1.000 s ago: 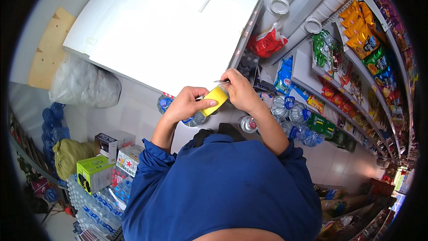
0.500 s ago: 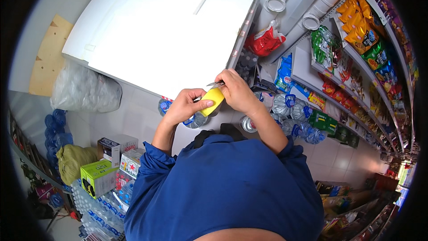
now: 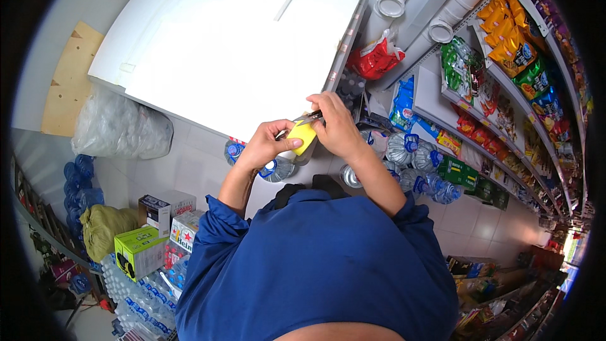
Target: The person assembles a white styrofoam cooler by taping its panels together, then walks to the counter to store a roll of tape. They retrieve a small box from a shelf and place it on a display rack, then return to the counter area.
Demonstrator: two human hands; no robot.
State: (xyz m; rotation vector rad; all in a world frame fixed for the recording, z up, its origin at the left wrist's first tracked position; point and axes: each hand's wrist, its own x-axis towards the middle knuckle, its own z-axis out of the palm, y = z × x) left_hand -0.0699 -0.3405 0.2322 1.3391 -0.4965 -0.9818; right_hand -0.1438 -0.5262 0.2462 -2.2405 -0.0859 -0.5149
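Just past my waist, in front of the white board's near edge, both hands meet around a small smooth yellow object (image 3: 303,138). Whether it is a roll of tape or a solid block I cannot tell. My left hand (image 3: 273,144) grips it from the left, thumb pressed on its face. In my right hand (image 3: 338,127) is a dark-handled tool that looks like small scissors (image 3: 308,117), its silver blade pointing left over the yellow object's top. The right fingers hide most of the handle.
A large white board (image 3: 233,50) spreads ahead. Water bottles (image 3: 404,149) stand on the floor to the right, beside shelves with snack bags (image 3: 509,35). A stuffed plastic bag (image 3: 120,127) lies left; boxes (image 3: 140,249) and bottle packs sit at lower left.
My right hand has turned slightly, its fingers lifting apart somewhat, and the tool's blade now sits lower over the yellow object. My left hand keeps its hold, shifted slightly.
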